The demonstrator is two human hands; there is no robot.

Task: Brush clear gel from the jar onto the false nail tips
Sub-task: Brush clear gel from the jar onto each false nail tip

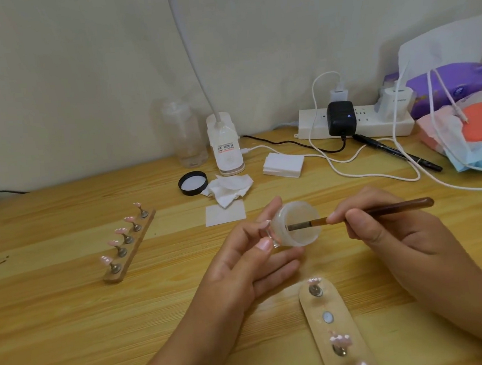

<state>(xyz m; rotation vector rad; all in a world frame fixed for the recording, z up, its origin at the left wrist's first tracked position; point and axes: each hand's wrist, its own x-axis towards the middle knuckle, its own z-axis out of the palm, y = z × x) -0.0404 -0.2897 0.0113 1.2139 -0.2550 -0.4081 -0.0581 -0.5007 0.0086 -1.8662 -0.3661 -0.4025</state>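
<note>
Above the desk (70,316), the left hand (242,267) grips the tilted jar (296,224); the right hand (385,227) pinches the brush (383,208), bristles inside. Overloading could drip gel before the tips (340,339) nearby.

Person's left hand (241,258) and right hand (385,227), both bare, each joined behind the wrist to a bare forearm (173,350) that runs uncovered to the lower edge of view; the thumbnail (264,243) at the left hand's tip is short, rounded and plain.
</note>
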